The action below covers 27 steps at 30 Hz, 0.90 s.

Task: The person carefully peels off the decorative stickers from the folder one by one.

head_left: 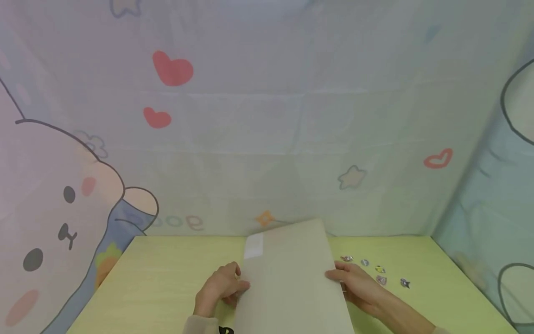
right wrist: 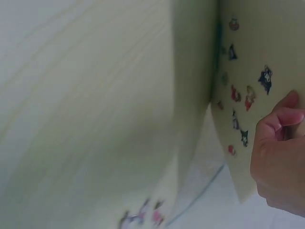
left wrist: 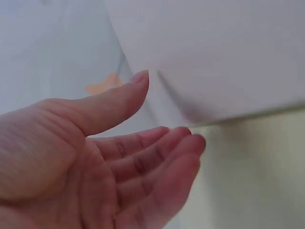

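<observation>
A large cream sheet of card or board (head_left: 292,278) stands tilted up from the table in the head view, a white patch (head_left: 254,246) near its upper left corner. My right hand (head_left: 360,285) grips its right edge, thumb on the near face and fingers behind. Small colourful character stickers (right wrist: 265,78) dot the face seen in the right wrist view, beside the curled fingers of that hand (right wrist: 281,157). My left hand (head_left: 221,285) is at the sheet's left edge. In the left wrist view, its thumb and loosely bent fingers (left wrist: 157,176) are apart, close to the sheet's corner.
Several small sticker-like pieces (head_left: 381,279) lie on the pale yellow table (head_left: 167,283) right of the sheet. A black item with yellow marks (head_left: 226,330) shows at the bottom edge. Behind the table hangs a printed cloth (head_left: 250,125) with hearts and a cartoon animal.
</observation>
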Each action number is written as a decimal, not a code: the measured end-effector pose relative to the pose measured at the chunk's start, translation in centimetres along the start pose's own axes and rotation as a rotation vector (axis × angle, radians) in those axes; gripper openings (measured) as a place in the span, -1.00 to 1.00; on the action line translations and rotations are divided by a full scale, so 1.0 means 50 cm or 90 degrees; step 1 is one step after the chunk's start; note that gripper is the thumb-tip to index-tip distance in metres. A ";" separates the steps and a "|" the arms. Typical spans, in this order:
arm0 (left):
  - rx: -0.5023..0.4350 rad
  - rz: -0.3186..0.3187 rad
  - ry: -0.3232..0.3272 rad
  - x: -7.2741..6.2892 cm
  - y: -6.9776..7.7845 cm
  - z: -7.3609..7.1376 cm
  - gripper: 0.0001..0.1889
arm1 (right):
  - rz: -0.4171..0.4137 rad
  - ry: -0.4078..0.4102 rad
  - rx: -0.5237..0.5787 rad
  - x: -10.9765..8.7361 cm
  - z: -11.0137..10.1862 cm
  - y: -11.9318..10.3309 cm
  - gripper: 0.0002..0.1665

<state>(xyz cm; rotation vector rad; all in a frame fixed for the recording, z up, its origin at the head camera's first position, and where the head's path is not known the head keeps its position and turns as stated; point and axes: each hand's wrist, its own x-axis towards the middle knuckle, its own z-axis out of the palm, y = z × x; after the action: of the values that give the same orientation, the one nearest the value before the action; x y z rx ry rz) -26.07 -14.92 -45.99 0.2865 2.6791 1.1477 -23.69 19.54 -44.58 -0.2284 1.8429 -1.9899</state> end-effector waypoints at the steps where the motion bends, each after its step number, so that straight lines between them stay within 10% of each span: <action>1: 0.008 0.009 0.004 -0.004 0.006 -0.002 -0.62 | -0.007 0.000 -0.003 -0.004 0.008 -0.009 -0.40; 11: -0.028 0.085 -0.038 -0.012 0.096 0.014 -0.41 | -0.100 0.062 -0.102 -0.022 0.103 -0.100 -0.37; 20: -0.038 0.125 0.021 -0.039 0.163 0.018 -0.28 | -0.194 0.030 -0.150 -0.039 0.185 -0.171 -0.59; 27: -0.118 0.205 0.057 -0.077 0.206 0.010 -0.36 | -0.239 0.024 -0.329 -0.062 0.243 -0.231 -0.77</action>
<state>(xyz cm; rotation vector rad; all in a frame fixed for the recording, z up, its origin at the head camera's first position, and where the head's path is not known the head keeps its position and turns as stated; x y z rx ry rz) -21.26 -8.60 -38.36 0.6665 2.6412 1.5224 -18.31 10.12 -31.41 -0.7389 2.4593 -1.6943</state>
